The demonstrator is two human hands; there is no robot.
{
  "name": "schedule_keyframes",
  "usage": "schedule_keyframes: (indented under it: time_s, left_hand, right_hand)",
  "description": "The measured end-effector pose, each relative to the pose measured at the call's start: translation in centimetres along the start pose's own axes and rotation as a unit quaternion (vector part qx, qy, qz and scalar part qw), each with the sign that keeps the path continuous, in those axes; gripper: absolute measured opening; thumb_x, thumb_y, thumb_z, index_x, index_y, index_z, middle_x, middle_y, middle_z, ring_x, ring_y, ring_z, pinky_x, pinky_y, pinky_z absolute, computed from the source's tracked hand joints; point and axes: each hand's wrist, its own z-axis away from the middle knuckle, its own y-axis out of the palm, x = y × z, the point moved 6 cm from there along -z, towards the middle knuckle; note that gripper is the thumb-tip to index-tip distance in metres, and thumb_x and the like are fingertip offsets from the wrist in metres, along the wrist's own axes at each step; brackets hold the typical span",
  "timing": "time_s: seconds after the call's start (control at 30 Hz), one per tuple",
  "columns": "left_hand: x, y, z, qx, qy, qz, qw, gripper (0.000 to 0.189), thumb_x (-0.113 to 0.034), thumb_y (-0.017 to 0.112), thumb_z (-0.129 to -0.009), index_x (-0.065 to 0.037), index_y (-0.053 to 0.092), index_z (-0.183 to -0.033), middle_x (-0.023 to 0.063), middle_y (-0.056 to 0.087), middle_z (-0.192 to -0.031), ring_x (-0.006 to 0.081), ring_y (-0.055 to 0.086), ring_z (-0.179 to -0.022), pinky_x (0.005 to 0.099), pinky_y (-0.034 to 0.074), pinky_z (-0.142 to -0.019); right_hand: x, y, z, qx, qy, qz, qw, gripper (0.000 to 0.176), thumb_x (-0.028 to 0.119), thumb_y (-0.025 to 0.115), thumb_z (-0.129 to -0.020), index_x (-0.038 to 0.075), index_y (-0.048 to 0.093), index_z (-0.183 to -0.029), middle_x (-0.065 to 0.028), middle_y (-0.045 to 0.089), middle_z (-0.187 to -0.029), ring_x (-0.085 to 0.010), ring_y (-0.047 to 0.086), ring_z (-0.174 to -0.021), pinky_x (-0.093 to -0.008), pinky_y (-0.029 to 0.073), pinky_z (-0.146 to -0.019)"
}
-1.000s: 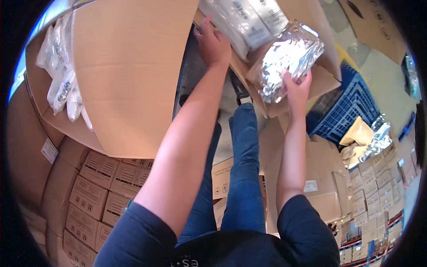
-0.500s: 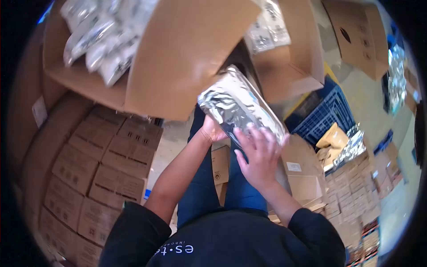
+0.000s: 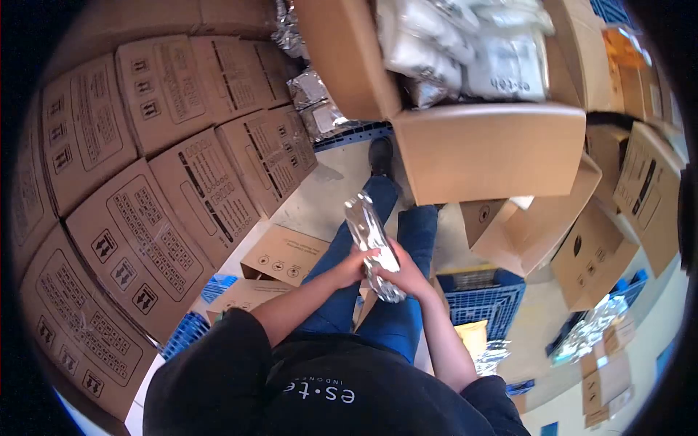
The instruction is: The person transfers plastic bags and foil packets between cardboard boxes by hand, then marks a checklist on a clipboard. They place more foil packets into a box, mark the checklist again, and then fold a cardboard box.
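Observation:
A shiny silver foil pouch (image 3: 369,227) is held edge-up in front of my thighs. My left hand (image 3: 352,267) grips it from the left side, fingers closed on the foil. From the right, my right hand (image 3: 407,275) is wrapped round its lower part, with the thumb across the foil. Beyond the pouch, up and to the right, stands an open cardboard box (image 3: 494,156). Inside that box lie several clear plastic packs (image 3: 509,65) with white contents, one printed with dark lettering.
Stacked closed cartons (image 3: 138,240) fill the left side. More foil packs (image 3: 313,102) lie behind them. Open empty-looking boxes (image 3: 538,225) stand to the right, near a blue plastic crate (image 3: 483,305). A flattened carton (image 3: 283,251) lies by my left leg.
My view has swung, bringing the carton stack and open box into different places. The pouch has turned from broad side to narrow edge, and my right hand has gone from spread fingers to gripping it.

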Motion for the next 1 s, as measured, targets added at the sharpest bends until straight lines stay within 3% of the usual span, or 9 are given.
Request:
schedule_keyframes:
  time_s: [0.07,0.2,0.27,0.47,0.57,0.73,0.87,0.93,1.0]
  left_hand:
    - [-2.1,-4.6,-1.8,-0.071,-0.013,0.110,0.991,0.063,-0.030,0.063,-0.078,-0.009,0.030,-0.127,0.0094,0.051,-0.110,0.0197,0.057,-0.092,0.0367,0.050,-0.077]
    - [-12.4,-6.7,-1.2,-0.294,0.139,0.136,0.936,0.089,-0.024,0.069,-0.072,-0.010,0.006,-0.133,0.0183,0.049,-0.108,0.0273,0.057,-0.093,0.0400,0.051,-0.074]
    - [-15.2,-7.9,-1.2,-0.283,0.160,0.101,0.940,0.101,-0.023,0.072,-0.070,-0.011,-0.007,-0.133,0.0208,0.047,-0.107,0.0287,0.057,-0.091,0.0416,0.051,-0.074]
    - [-16.8,-8.9,-2.1,-0.378,0.243,-0.008,0.893,0.101,-0.035,0.079,-0.059,0.001,0.016,-0.130,0.0179,0.040,-0.118,0.0263,0.048,-0.105,0.0311,0.043,-0.084]
    - [-16.7,-8.4,-3.3,-0.362,0.224,-0.016,0.905,0.091,-0.035,0.074,-0.067,-0.006,0.017,-0.131,0.0151,0.046,-0.111,0.0213,0.050,-0.099,0.0306,0.044,-0.081]
    - [-17.7,-6.2,-5.5,-0.042,0.222,0.214,0.950,0.050,-0.036,0.054,-0.086,-0.013,0.037,-0.128,0.0047,0.058,-0.091,0.0097,0.054,-0.076,0.0265,0.046,-0.070]
    - [-18.7,-10.9,-12.2,-0.168,0.235,-0.098,0.952,0.037,-0.026,0.050,-0.088,-0.009,0.048,-0.120,0.0041,0.059,-0.095,0.0117,0.055,-0.077,0.0244,0.044,-0.067]
    - [-18.9,-13.7,-15.8,-0.123,0.267,-0.051,0.954,0.041,-0.031,0.054,-0.084,-0.010,0.049,-0.119,0.0040,0.058,-0.095,0.0156,0.054,-0.080,0.0281,0.044,-0.068]
    - [-18.4,-16.8,-17.7,-0.245,0.060,-0.100,0.963,0.055,-0.042,0.062,-0.076,-0.014,0.046,-0.122,0.0081,0.054,-0.106,0.0222,0.052,-0.087,0.0357,0.044,-0.074]
  right_hand:
    - [3.9,0.6,-3.2,-0.005,-0.041,-0.011,0.999,0.070,0.021,0.066,-0.074,0.002,0.032,-0.132,-0.0165,0.044,-0.126,-0.0232,0.043,-0.116,-0.0318,0.032,-0.098]
    - [7.6,2.8,-8.3,-0.055,-0.056,0.059,0.995,0.067,0.018,0.067,-0.075,0.001,0.031,-0.130,-0.0146,0.050,-0.118,-0.0217,0.051,-0.107,-0.0308,0.039,-0.091]
    - [9.8,3.9,-9.8,-0.075,-0.060,0.077,0.992,0.071,0.019,0.070,-0.072,0.001,0.031,-0.128,-0.0143,0.052,-0.115,-0.0209,0.052,-0.104,-0.0306,0.041,-0.088]
    - [11.9,2.0,-14.4,-0.145,-0.026,0.168,0.975,0.070,0.027,0.078,-0.061,0.000,0.039,-0.112,-0.0118,0.061,-0.092,-0.0159,0.060,-0.081,-0.0286,0.048,-0.071]
    - [12.5,-0.2,-15.2,-0.141,-0.029,0.167,0.975,0.063,0.032,0.076,-0.060,0.003,0.045,-0.106,-0.0149,0.062,-0.093,-0.0294,0.061,-0.085,-0.0364,0.047,-0.074]
    - [22.5,-3.1,-10.4,-0.203,-0.157,0.383,0.887,0.064,0.020,0.074,-0.060,0.005,0.047,-0.116,-0.0164,0.056,-0.105,-0.0301,0.055,-0.097,-0.0363,0.046,-0.078]
    - [27.2,-7.2,-8.4,-0.366,-0.114,0.386,0.839,0.060,0.023,0.072,-0.064,0.002,0.049,-0.114,-0.0163,0.061,-0.094,-0.0293,0.060,-0.088,-0.0340,0.047,-0.075]
    - [28.7,-7.2,-9.5,-0.376,-0.156,0.391,0.826,0.058,0.024,0.072,-0.064,0.001,0.050,-0.112,-0.0166,0.061,-0.093,-0.0287,0.061,-0.087,-0.0330,0.047,-0.075]
    - [29.6,-7.1,-11.4,-0.386,-0.202,0.388,0.813,0.056,0.025,0.072,-0.065,-0.001,0.051,-0.111,-0.0169,0.062,-0.093,-0.0281,0.061,-0.086,-0.0319,0.047,-0.075]
